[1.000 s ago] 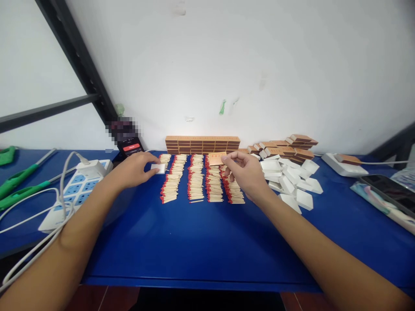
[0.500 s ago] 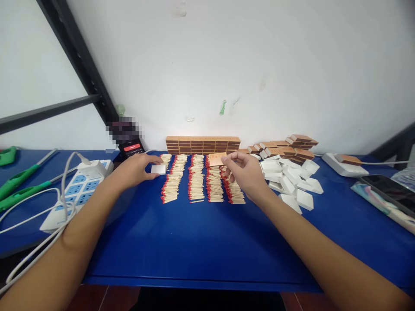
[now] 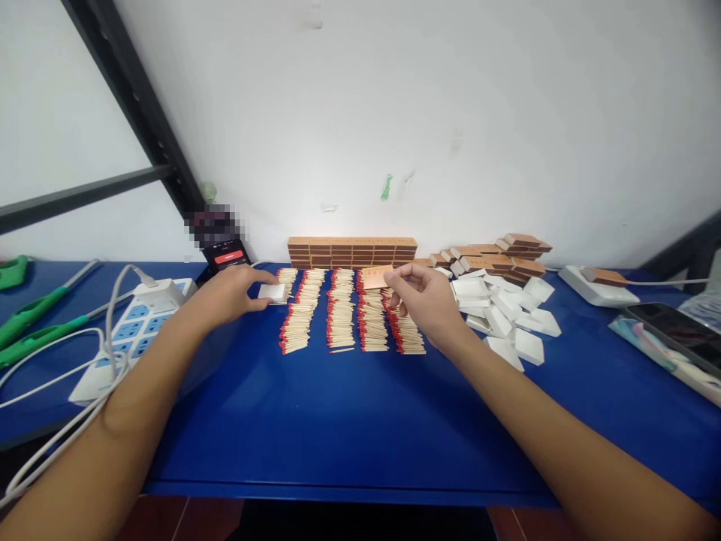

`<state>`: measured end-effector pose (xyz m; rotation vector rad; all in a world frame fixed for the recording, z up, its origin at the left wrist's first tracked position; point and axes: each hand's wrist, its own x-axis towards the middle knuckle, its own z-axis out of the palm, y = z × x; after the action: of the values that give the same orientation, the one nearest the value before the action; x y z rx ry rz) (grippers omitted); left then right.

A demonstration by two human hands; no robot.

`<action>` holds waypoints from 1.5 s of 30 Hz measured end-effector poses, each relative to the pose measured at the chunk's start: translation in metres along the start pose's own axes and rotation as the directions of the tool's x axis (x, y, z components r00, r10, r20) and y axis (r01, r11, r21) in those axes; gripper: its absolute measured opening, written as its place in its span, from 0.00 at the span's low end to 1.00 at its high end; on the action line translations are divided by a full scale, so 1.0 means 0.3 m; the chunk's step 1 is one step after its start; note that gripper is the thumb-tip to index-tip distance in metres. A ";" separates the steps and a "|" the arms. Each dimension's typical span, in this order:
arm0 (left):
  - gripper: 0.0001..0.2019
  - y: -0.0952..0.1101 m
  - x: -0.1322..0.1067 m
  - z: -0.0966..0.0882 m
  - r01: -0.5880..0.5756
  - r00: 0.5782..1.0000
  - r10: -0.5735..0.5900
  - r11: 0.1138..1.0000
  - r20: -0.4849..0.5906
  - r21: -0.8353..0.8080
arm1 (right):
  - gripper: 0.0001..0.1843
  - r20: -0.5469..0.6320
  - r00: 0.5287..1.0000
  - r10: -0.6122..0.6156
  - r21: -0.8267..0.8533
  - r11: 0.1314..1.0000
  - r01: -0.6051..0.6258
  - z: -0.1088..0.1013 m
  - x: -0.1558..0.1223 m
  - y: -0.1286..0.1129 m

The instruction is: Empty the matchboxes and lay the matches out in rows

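Observation:
My left hand (image 3: 228,297) pinches a small white matchbox tray (image 3: 272,292) between thumb and fingers, at the far left end of the matches. My right hand (image 3: 432,304) grips an orange matchbox sleeve (image 3: 376,277) by its right edge, above the rows of matches. Red-tipped matches lie in several columns below and between my hands, among them a left column (image 3: 296,327), a middle column (image 3: 341,315) and a right column (image 3: 375,327). Whether the tray holds matches I cannot make out.
Stacked matchboxes (image 3: 352,252) line the wall, with looser matchboxes (image 3: 490,259) to their right. White trays (image 3: 507,308) are heaped beside my right hand. A power strip (image 3: 132,330) with cables and green lighters (image 3: 39,319) lie left; phones (image 3: 228,255) (image 3: 681,330) flank both sides.
My left hand has shifted slightly left and away from me with the white tray, which now shows a different tilt. My right hand and the sleeve have barely moved.

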<state>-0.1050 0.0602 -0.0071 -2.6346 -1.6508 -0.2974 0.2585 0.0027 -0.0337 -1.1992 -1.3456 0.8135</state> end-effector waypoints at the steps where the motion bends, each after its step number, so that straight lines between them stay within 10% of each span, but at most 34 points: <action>1: 0.27 -0.001 -0.001 -0.002 0.009 1.000 -0.009 1.000 -0.003 -0.004 | 0.21 0.001 1.000 0.004 -0.001 1.000 -0.004 0.000 -0.001 0.000; 13: 0.25 -0.005 -0.009 -0.001 -0.010 0.995 0.004 0.998 -0.096 -0.059 | 0.21 0.004 1.000 0.009 -0.021 1.000 -0.009 0.000 0.001 0.001; 20: 0.23 0.035 -0.015 -0.018 -0.113 0.941 0.076 0.989 -0.331 -0.094 | 0.22 -0.033 0.999 -0.021 -0.042 0.999 0.020 -0.029 0.024 -0.022; 28: 0.25 0.129 -0.016 0.005 -0.180 0.872 0.048 0.957 -0.487 -0.228 | 0.13 -0.334 0.855 -0.396 -0.617 0.778 0.120 -0.266 0.147 -0.008; 35: 0.24 0.151 -0.011 0.038 -0.241 0.858 0.081 0.936 -0.507 -0.257 | 0.12 -0.403 0.811 -0.425 -0.756 0.653 -0.034 -0.422 0.184 0.018; 45: 0.24 0.156 -0.018 0.028 -0.194 0.870 0.041 0.945 -0.491 -0.265 | 0.15 -0.425 0.846 -0.321 -0.602 0.798 0.000 -0.416 0.198 0.037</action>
<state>-0.0643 0.0357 -0.0123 -2.5382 -1.3562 -1.1843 0.3891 0.0415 -0.0078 -1.6014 -1.2501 -0.1004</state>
